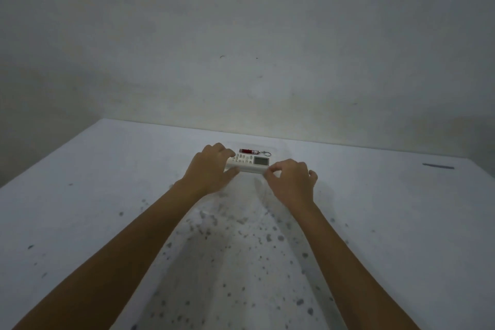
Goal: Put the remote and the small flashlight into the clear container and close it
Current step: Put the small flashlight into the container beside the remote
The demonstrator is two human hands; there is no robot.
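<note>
Forearms stretch out from the bottom of the view across the speckled white table (107, 195), and both hands meet at the far middle. Now to the white remote (247, 163): it lies crosswise, display toward the right, buttons toward the left, and the left hand (210, 169) is curled over its left end with fingers over the top and thumb along the near edge, grasping it. Over on the other side, the right hand (290, 182) pinches thumb and forefinger at the remote's near right corner, the remaining fingers loosely curled. Just beyond the remote sits the small red flashlight (248, 151), a key ring trailing off its right end, untouched by either hand. And the clear container (278, 146)? Only faint transparent edges show around and behind the two items, so whether the remote and flashlight already rest inside it is hard to say; no lid can be made out at all. My read: placement is either under way or just settling, and the closing step looks not yet done. Behind everything rises a plain grey wall (241, 35).
</note>
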